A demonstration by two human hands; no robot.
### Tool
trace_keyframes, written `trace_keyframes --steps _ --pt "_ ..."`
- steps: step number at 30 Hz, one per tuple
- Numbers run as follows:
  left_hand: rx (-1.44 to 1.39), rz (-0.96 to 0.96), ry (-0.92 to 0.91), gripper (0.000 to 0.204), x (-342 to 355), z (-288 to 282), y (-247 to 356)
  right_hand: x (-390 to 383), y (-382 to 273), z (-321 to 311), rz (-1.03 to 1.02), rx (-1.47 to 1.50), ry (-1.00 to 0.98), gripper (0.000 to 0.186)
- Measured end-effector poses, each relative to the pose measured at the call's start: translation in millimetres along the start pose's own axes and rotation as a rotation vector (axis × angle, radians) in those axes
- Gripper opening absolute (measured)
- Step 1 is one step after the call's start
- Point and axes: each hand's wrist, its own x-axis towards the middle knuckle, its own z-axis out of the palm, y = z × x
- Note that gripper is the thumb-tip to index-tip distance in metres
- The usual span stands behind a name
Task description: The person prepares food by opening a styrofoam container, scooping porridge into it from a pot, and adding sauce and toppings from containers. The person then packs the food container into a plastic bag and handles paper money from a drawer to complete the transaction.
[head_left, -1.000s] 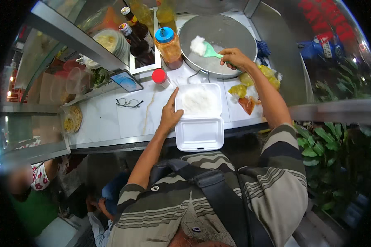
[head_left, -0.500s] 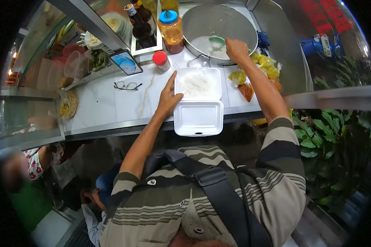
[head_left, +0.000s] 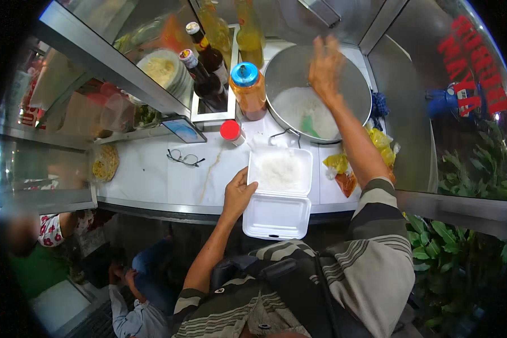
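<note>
Since the earlier frame the right hand has let go of the green scoop and lifted, fingers now spread and empty, above the big metal pot of rice. The scoop lies inside the pot at the hand's 6 o'clock. The left hand, fingers flat, presses the left edge of the open foam box, rice inside. An orange jar stands at the pot's 9 o'clock.

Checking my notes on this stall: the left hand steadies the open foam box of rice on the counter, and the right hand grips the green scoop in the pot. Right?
Not quite. In the head view the right hand is raised, empty, above the pot; the green scoop lies in the rice. The left hand does steady the foam box.
</note>
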Motion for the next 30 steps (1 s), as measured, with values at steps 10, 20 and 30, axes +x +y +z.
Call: trace_keyframes --steps 10,20,30 --pt "-0.042 -0.155 0.008 0.057 -12.9 3.2 4.1 73.3 45.9 -82.7 -0.115 0.193 0.034 0.058" --pt "-0.052 -0.15 0.109 0.055 -47.0 -39.9 4.1 -10.7 49.4 -62.1 0.208 0.484 -0.263 0.059" --pt "-0.138 -0.076 -0.054 0.053 -49.1 -124.3 -6.7 -38.5 -129.0 -169.7 0.194 0.784 0.041 0.028"
